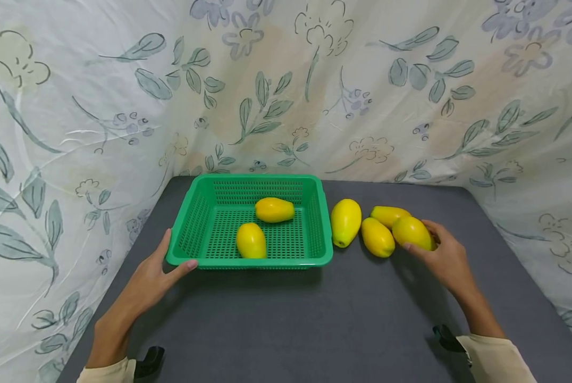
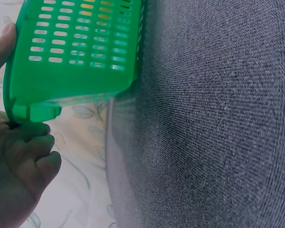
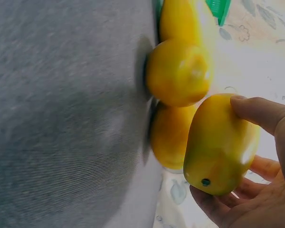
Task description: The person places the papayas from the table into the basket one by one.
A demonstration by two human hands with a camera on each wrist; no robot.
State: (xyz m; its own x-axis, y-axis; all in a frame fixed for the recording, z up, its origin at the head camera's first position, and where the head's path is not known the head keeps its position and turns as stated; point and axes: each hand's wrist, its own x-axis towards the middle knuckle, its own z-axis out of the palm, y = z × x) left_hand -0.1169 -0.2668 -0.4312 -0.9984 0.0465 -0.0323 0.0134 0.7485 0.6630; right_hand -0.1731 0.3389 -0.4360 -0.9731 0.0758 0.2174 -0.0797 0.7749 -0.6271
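My left hand grips the near left corner of a green plastic basket, thumb along the front rim. In the left wrist view its other fingers curl at the basket's rim. Two yellow mangoes lie inside, one toward the back and one at the front. My right hand holds another yellow mango between thumb and fingers. The right wrist view shows this mango raised off the grey surface, a dark stem spot on its end.
Right of the basket, three more mangoes lie on the grey table: one beside the basket wall, one in front and one behind. A floral cloth hangs around the back and sides.
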